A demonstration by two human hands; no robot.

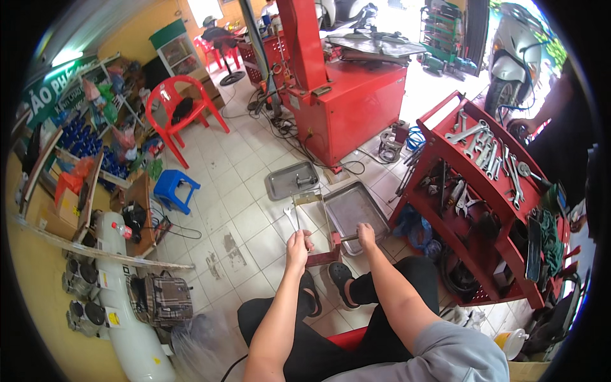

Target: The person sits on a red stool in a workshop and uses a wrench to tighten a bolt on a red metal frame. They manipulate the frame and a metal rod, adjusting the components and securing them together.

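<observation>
As the left hand [297, 249] clasps a wrench [290, 218], forked end up, over floor tiles [254, 224], a red metal frame [324, 258] between both hands, the right hand's [365, 235] grip wrapped round a rod [349, 238], a red tool cart [470, 177] farther right.

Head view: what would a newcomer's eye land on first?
Probably the big red machine at top centre. Next, the red tool cart at right, with wrenches spread across its top. Then, below centre, the left hand holding a silver wrench beside a red frame.
</observation>
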